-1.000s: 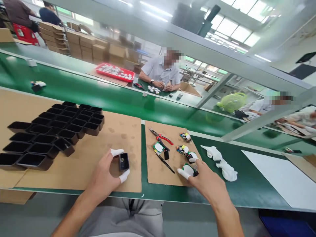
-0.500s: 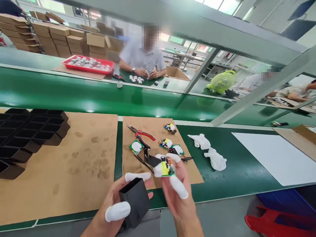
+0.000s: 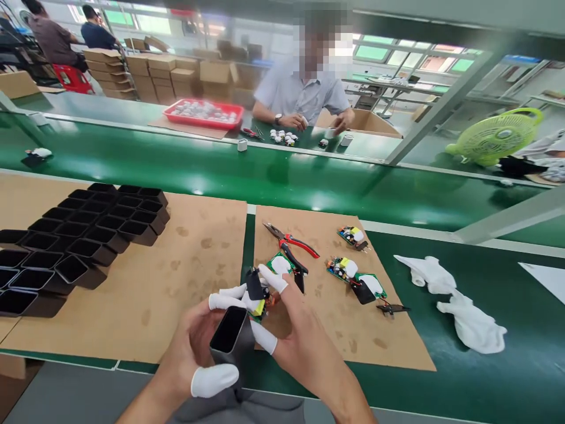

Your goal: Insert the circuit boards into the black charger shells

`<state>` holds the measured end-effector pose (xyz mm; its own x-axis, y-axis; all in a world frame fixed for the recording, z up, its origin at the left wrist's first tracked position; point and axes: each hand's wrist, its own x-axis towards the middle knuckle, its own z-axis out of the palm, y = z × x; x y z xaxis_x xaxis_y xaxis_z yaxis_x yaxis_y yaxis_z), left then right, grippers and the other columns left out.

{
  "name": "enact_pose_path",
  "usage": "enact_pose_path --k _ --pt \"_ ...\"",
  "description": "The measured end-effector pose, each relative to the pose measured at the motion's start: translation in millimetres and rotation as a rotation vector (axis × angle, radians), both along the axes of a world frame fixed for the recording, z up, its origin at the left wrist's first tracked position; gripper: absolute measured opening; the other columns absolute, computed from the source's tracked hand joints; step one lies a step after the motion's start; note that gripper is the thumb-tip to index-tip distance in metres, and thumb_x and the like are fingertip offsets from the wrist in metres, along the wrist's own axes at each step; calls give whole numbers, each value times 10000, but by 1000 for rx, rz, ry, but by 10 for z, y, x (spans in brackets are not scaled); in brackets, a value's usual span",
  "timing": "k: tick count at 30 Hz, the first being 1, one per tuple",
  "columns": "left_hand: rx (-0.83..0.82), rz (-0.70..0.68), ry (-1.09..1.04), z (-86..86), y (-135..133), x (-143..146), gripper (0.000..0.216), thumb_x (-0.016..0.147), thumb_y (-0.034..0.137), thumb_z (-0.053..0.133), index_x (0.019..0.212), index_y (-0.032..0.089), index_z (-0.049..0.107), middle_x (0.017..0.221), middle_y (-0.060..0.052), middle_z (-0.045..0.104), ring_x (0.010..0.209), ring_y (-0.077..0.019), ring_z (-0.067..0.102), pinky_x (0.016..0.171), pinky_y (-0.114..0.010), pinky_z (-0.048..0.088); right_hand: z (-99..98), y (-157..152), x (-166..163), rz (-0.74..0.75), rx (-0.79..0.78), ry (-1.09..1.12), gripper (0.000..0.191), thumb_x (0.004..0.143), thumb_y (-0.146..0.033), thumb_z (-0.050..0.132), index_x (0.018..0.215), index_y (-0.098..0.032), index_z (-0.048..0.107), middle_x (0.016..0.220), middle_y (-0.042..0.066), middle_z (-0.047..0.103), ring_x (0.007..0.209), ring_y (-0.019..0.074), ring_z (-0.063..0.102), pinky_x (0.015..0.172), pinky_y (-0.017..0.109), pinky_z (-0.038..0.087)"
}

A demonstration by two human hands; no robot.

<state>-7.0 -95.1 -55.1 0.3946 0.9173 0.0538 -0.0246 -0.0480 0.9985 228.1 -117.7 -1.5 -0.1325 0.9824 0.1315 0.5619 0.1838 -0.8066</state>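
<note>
My left hand (image 3: 194, 347), with white finger cots on its fingers, is closed round a black open-ended plastic case (image 3: 236, 341), its mouth facing up and toward me. Between the capped fingers of my right hand (image 3: 298, 330) is a circuit board (image 3: 258, 307) with yellow and orange parts and a black flap. The board is just behind the case's rim, outside it, close to the left fingertips. Past my right hand lie red-and-black pliers (image 3: 293, 244) and a green board with a white pad (image 3: 281, 263).
Several black cases (image 3: 95, 229) stand grouped on cardboard (image 3: 189, 265) at left. More circuit boards (image 3: 348, 268) lie at right, near crumpled white cloths (image 3: 472, 318). Across the green belt (image 3: 273, 176), a person (image 3: 304, 94) works beside a red tray (image 3: 203, 115).
My right hand has brought the circuit board left, up to the case, and turned it so the black flap is upright. The case now stands more upright. The view has swung left.
</note>
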Motion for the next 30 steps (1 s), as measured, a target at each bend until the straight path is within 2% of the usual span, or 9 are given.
enact_pose_path --k 2,6,9,13,17,20,22,26,30 --pt "-2 -24 -18 0 39 -59 837 731 782 938 1374 278 754 1441 -202 796 1392 -493 740 1150 -671 639 27 49 -13 59 -55 -41 902 1011 -180 769 1791 -410 380 1443 80 664 1344 285 714 1149 412 620" --pt "-74 -57 -175 -76 46 -131 777 711 613 1023 1352 246 782 1456 -210 792 1444 -503 704 1213 -639 595 -27 121 -25 196 -84 -27 764 1005 -130 759 1682 -419 555 1300 54 619 1067 207 726 960 340 644" --pt "-123 -85 -313 -98 45 -136 773 680 451 1069 1368 236 789 1494 -207 778 1456 -499 695 1234 -594 578 -97 161 -35 195 -63 46 621 1045 -172 717 1616 -387 601 1244 49 610 1031 197 694 927 332 625" --pt "-188 -105 -350 3 85 -106 700 646 290 1076 1302 257 832 1509 -176 776 1412 -466 732 1193 -522 610 -131 166 -52 171 -77 191 402 1144 -311 637 1541 -373 623 1188 36 625 1002 189 689 900 321 613" --pt "-180 -88 -388 78 82 -40 678 628 297 1087 1268 284 865 1504 -159 779 1479 -487 678 1257 -573 554 -130 109 -58 140 -155 323 344 1215 -468 518 1527 -384 634 1201 36 696 914 168 705 894 322 635" --pt "-214 -28 -480 -50 -32 1 768 582 338 1124 1304 331 863 1559 -134 748 1567 -515 590 1360 -661 413 -165 80 -71 89 -196 422 379 1211 -527 514 1535 -372 636 1055 23 713 820 174 703 817 327 658" --pt "-343 37 -547 -198 -153 6 829 564 390 1136 1341 373 847 1553 -108 755 1602 -524 548 1370 -698 381 -203 91 -80 77 -181 457 380 1192 -531 565 1523 -364 648 977 13 689 772 181 689 761 331 659" --pt "-599 183 -626 -415 -351 -37 785 539 398 1128 1281 389 871 1518 -73 780 1600 -537 541 1232 -676 579 -259 137 -87 75 -3 385 298 1158 -450 662 1433 -351 721 1004 22 664 714 161 595 704 313 607" --pt "-709 155 -706 -472 -251 -104 640 590 281 1084 1201 332 903 1337 -51 869 1288 -443 801 1017 -478 734 -243 100 -95 90 54 331 304 1089 -423 786 1365 -307 735 1054 31 672 753 154 586 630 261 525"
